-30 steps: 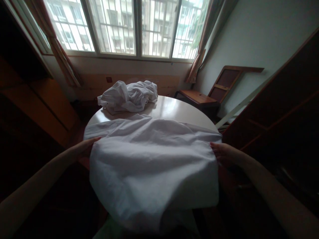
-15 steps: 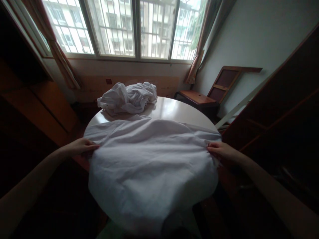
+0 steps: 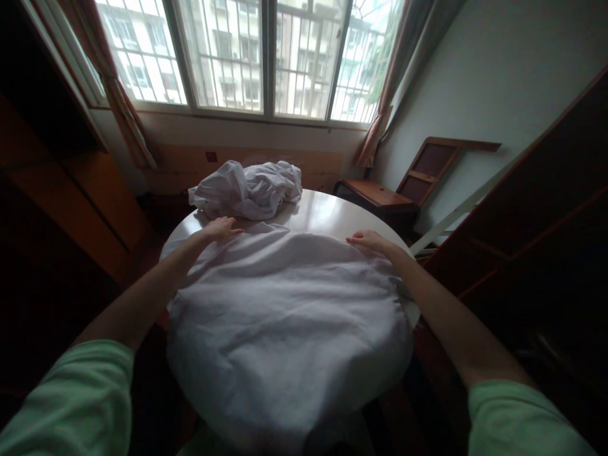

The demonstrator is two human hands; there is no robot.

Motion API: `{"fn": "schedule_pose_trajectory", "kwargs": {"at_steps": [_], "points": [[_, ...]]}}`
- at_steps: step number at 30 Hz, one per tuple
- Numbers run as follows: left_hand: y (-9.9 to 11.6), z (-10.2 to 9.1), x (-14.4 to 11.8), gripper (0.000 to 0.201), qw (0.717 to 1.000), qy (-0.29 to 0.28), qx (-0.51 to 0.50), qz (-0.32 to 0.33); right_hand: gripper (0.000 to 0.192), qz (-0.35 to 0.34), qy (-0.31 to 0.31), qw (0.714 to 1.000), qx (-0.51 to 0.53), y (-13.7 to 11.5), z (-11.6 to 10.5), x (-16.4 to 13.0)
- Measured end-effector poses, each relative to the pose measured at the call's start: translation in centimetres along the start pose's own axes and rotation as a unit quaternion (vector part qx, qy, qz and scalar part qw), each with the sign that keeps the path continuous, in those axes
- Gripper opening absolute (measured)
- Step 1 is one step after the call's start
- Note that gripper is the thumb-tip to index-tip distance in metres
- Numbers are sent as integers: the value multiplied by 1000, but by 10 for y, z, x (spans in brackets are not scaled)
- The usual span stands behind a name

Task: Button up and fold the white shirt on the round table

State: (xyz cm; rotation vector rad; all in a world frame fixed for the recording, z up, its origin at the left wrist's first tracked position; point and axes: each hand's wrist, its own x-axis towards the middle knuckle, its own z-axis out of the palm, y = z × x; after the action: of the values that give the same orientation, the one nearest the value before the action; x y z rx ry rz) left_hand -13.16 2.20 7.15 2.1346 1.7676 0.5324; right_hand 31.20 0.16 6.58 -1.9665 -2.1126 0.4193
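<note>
A large white cloth (image 3: 285, 316) lies spread over a round white table, and its near part hangs down over the front edge. My left hand (image 3: 222, 229) rests at the cloth's far left edge, its fingers stretched out over the fabric. At the far right edge, the fingertips of my right hand (image 3: 365, 240) are closed together on the cloth. Soft folds run across the fabric between both hands. Just beyond my left hand sits a crumpled heap of white fabric (image 3: 249, 189).
The round table's glossy top (image 3: 327, 212) shows behind the cloth. A wooden chair (image 3: 380, 193) stands at the back right. Dark wooden furniture (image 3: 513, 234) leans in on the right, with a cabinet (image 3: 99, 202) at left. Barred windows (image 3: 228, 63) and curtains (image 3: 375, 139) are ahead.
Both hands have let go of the cloth's left and right sides and moved forward and inward to its far edge. The cloth's sides have settled slightly; the heap stays put.
</note>
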Motion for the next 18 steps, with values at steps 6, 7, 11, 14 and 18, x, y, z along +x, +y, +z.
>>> {"fn": "schedule_pose_trajectory", "kwargs": {"at_steps": [6, 7, 11, 14, 18], "points": [[-12, 9, 15, 34, 995, -88, -14, -45, 48, -75, -93, 989, 89, 4, 3, 8], [-12, 9, 15, 34, 994, -91, -25, -52, 46, -77, -89, 990, 74, 1, 3, 8], [-5, 9, 17, 29, 993, -77, -60, -62, 34, -72, -44, 996, -42, -18, 2, 12], [0, 10, 21, 30, 991, -58, -94, -75, 30, -60, -9, 996, -69, -24, -3, 20], [4, 10, 18, 27, 984, -73, -133, -88, 26, -5, 41, 992, 123, -10, -17, 28]]}}
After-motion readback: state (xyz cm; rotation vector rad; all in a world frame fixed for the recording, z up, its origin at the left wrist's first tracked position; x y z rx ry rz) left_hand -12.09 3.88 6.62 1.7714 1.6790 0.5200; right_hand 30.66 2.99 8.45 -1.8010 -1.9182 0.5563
